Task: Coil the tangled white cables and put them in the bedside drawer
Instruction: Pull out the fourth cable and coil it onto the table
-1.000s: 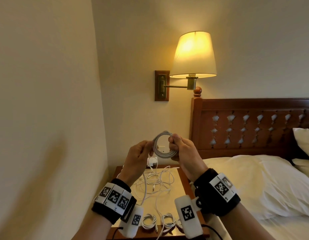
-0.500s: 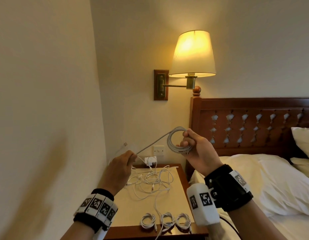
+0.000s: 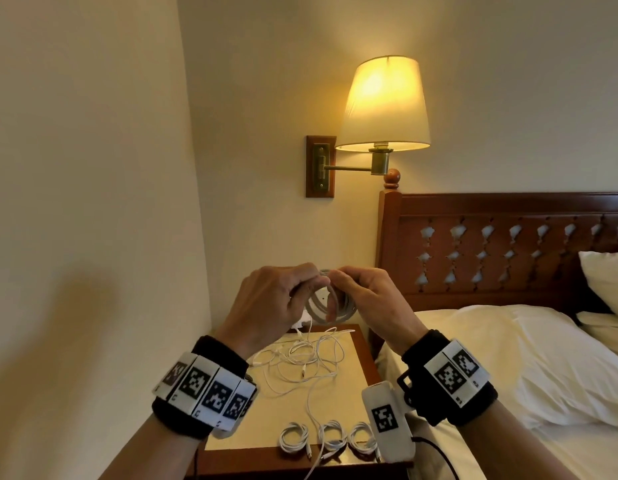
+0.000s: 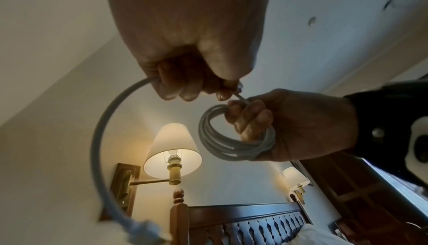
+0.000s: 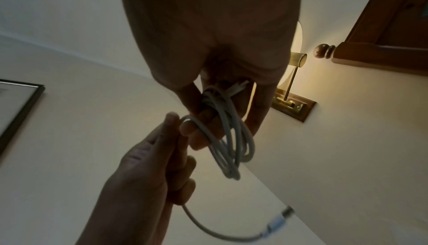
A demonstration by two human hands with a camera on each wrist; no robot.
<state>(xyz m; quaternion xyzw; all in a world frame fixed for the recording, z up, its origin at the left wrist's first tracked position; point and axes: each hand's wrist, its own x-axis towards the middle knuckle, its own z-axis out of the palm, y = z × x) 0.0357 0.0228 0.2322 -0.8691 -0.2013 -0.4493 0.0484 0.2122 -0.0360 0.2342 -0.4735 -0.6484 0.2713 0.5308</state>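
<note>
Right hand (image 3: 364, 299) clamping the coil (image 4: 228, 139), fingers curled through. Left hand (image 3: 276, 303) pinching loose tail (image 4: 102, 139) just beside, hanging leftward.

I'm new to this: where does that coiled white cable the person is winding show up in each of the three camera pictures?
Head view: the coiled cable sits at centre, between the two hands, above the nightstand.
Left wrist view: the coil is right of centre, in the grip of the right hand.
Right wrist view: the coil hangs at centre from the right hand's fingers.
Shared landmark: the lit wall lamp.
</note>
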